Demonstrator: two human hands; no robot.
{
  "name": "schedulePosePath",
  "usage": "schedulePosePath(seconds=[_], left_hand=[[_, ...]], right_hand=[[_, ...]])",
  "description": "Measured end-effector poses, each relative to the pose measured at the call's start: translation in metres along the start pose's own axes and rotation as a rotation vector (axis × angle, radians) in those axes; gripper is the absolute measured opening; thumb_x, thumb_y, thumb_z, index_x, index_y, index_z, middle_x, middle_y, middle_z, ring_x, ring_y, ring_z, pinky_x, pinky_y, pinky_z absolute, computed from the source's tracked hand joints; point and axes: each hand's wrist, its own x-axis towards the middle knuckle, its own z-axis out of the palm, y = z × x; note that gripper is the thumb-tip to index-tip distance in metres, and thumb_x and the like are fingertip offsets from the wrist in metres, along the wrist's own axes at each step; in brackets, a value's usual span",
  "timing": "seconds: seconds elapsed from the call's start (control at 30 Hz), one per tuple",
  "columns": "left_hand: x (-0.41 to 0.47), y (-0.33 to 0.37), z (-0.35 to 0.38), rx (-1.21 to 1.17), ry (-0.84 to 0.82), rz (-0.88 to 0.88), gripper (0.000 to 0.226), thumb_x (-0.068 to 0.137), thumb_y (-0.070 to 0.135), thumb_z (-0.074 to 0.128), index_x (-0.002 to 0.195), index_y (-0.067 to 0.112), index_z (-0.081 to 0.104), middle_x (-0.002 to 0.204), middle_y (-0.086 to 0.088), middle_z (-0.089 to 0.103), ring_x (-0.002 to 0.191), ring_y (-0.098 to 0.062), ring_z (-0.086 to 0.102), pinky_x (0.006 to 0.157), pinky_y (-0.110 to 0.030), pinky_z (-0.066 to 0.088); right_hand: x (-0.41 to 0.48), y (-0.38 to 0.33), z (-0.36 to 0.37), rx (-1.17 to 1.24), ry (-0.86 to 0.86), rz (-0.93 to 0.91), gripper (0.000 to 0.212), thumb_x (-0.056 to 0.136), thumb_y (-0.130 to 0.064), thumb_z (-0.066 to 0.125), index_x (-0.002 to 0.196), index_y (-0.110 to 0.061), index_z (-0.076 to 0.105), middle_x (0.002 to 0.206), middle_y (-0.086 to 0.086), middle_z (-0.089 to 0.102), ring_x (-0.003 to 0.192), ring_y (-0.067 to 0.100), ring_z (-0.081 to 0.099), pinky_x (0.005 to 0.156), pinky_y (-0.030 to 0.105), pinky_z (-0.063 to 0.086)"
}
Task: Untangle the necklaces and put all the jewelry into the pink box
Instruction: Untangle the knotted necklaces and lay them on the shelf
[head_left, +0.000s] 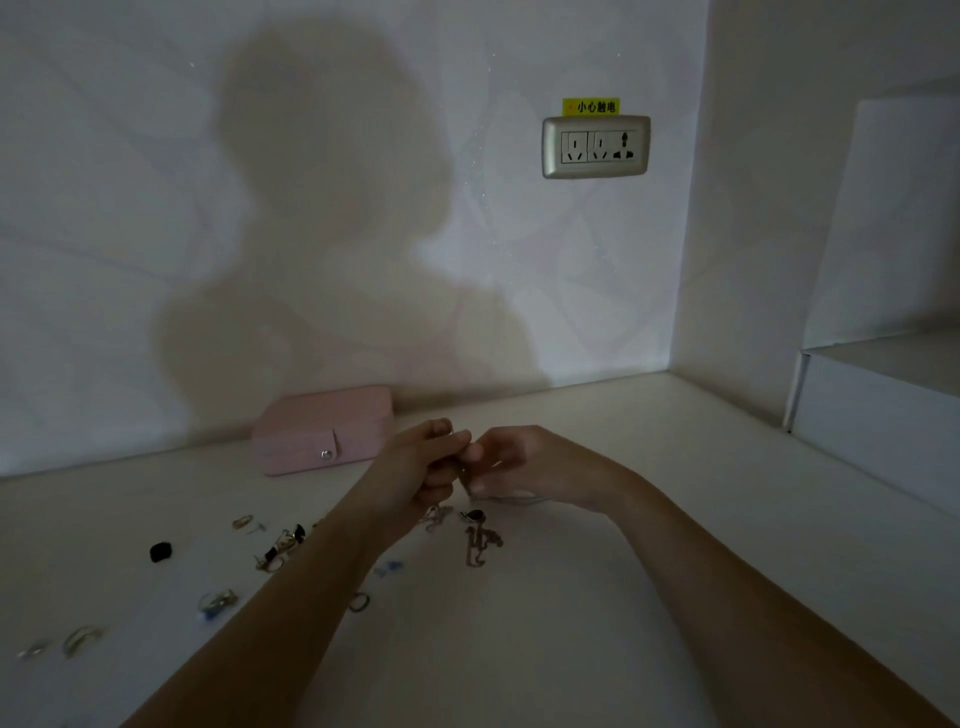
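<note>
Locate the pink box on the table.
In the head view, the pink box lies closed at the back of the table against the wall, just left of the left hand.

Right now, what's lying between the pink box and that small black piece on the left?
Head view: a small gold ring lies roughly between the pink box and the black piece; otherwise bare tabletop.

the pale tabletop (597, 613) carries the closed pink box (322, 436) at the back against the wall (130, 260). scattered left of centre lie a black piece (160, 552), a gold cluster (283, 546), a blue-stoned ring (217, 603), a dark ring (359, 601) and two silver rings (83, 638). near the middle lie a tangled brownish chain (480, 546) and a thin silver chain (511, 500).
</note>
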Motion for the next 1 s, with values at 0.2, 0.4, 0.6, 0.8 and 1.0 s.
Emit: schedulePosePath(seconds=[0.2,0.4,0.6,0.8,1.0], left_hand=[[0.001,0.002,0.005,-0.094,-0.068,-0.015,0.025,0.093,0.005,0.043,0.070,0.015,0.037,0.062,0.001,0.052,0.034,-0.001,0.021,0.031,-0.012,0.016],[-0.001,0.003,0.006,-0.139,-0.089,-0.014,0.020,0.083,0.013,0.050,0.063,0.014,0.050,0.068,-0.003,0.027,0.034,-0.002,0.021,0.030,-0.012,0.022],[0.002,-0.001,0.007,-0.104,-0.022,0.000,0.014,0.096,0.009,0.040,0.095,0.015,0.052,0.062,0.004,0.053,0.034,0.000,0.022,0.031,-0.011,0.016],[0.003,-0.001,0.012,-0.111,-0.021,0.020,0.030,0.097,0.011,0.040,0.120,0.021,0.056,0.062,0.003,0.051,0.033,0.000,0.022,0.031,-0.011,0.017],[0.005,-0.002,0.006,-0.181,0.062,-0.024,0.020,0.097,0.009,0.040,0.105,0.015,0.058,0.059,0.004,0.049,0.035,-0.001,0.023,0.032,-0.011,0.015]], right_hand=[[0.004,0.000,0.011,0.041,0.043,-0.043,0.023,0.084,-0.010,0.069,0.103,0.002,0.063,0.098,0.016,0.072,0.098,0.027,0.068,0.096,0.040,0.048],[0.005,-0.006,0.014,0.322,-0.023,0.018,0.003,0.090,-0.010,0.053,0.091,-0.008,0.053,0.088,0.015,0.069,0.092,0.033,0.068,0.099,0.043,0.049],[0.000,-0.007,0.006,-0.122,0.331,-0.013,0.010,0.092,-0.021,0.057,0.083,-0.018,0.052,0.067,-0.002,0.053,0.051,0.009,0.041,0.049,0.021,0.035],[0.004,-0.004,0.004,-0.145,0.421,-0.222,0.014,0.093,-0.025,0.061,0.086,-0.023,0.072,0.059,0.000,0.055,0.052,0.005,0.041,0.053,0.020,0.032],[0.006,-0.008,0.003,0.216,0.544,-0.192,0.014,0.094,-0.012,0.058,0.090,-0.011,0.072,0.090,-0.003,0.070,0.044,0.002,0.045,0.051,0.017,0.044]])
